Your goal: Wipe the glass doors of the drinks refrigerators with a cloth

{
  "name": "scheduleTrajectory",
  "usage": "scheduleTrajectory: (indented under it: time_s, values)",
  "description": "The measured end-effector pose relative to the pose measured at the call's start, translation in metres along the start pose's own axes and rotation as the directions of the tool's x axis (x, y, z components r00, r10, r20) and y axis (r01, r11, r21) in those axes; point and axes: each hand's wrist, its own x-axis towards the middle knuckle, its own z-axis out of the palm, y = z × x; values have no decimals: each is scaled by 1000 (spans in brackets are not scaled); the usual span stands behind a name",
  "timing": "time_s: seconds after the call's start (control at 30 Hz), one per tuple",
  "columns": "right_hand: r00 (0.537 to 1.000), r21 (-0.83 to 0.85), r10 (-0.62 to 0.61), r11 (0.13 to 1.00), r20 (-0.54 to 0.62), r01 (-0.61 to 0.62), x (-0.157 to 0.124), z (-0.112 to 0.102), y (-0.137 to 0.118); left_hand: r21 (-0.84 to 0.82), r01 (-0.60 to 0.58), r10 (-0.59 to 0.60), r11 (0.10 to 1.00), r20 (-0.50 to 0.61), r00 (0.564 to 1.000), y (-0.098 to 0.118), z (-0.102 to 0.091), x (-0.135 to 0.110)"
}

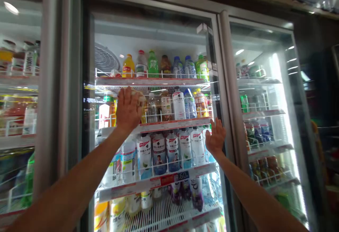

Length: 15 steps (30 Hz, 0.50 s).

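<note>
Reaching up with both arms, I have my left hand point(128, 113) raised flat toward the glass door point(156, 20) of a drinks fridge, its fingers straight and close together, pointing up. A pale, crumpled cloth point(140, 98) lies between that hand and the glass; it shows past the right side of my fingers, near their tips, while the rest is hidden behind them. They are laid over it rather than curled round it. My right hand point(216, 138) is lower, near the right side of the door frame point(224, 80), with nothing visible in it; its fingers are extended upward and slightly apart, and I cannot tell whether the palm touches the glass. Behind the pane, a white-labelled bottle point(179, 104) stands on the second shelf between my hands, well apart from the cloth, and a yellow-juice bottle point(128, 66) stands on the shelf above.
</note>
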Motion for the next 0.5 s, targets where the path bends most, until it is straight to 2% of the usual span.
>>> scheduleTrajectory:
  time_s: [0.03, 0.07, 0.1, 0.13, 0.2, 0.23, 0.27, 0.3, 0.33, 0.4, 0.43, 0.47, 0.5]
  values:
    - [1000, -2, -5, 1000, -6, 5, 0, 0, 0, -8, -7, 7, 1000, 5, 1000, 7, 2, -3]
    - [1000, -4, -8, 1000, -12, 8, 0, 1, 1, -33, -77, 78, 997, 49, 996, 21, 5, -13]
    - [1000, -6, -11, 1000, -17, 11, 0, 1, 1, -73, -184, 192, 980, 124, 974, 40, 9, -27]
    - [1000, -5, -13, 1000, -21, 13, -1, 1, 1, -132, -309, 330, 942, 185, 926, 59, 12, -43]
    - [999, 3, -13, 1000, -34, 13, -1, 2, 2, -274, -521, 586, 808, 294, 755, 90, 18, -68]
    - [999, 10, -13, 1000, -38, 13, -1, 2, 2, -328, -579, 665, 746, 318, 676, 97, 19, -71]
    - [999, 19, -15, 1000, -38, 15, -2, 3, 2, -352, -603, 698, 716, 327, 637, 97, 20, -67]
    - [999, 28, -19, 999, -32, 20, -2, 4, 3, -340, -592, 682, 731, 323, 657, 92, 21, -57]
    - [999, 35, -24, 999, -24, 25, -3, 4, 3, -296, -539, 613, 788, 302, 730, 83, 21, -42]
    - [999, 43, -39, 998, -7, 39, -3, 5, 6, -173, -323, 355, 931, 217, 909, 65, 23, -10]
    - [999, 44, -49, 998, -4, 49, -4, 5, 8, -132, -216, 238, 967, 176, 955, 62, 25, 1]
    - [998, 45, -62, 997, -4, 62, -4, 4, 12, -115, -163, 180, 980, 157, 971, 63, 27, 5]
    - [997, 46, -83, 996, -3, 83, -4, 3, 16, -120, -180, 198, 976, 162, 967, 70, 30, 2]
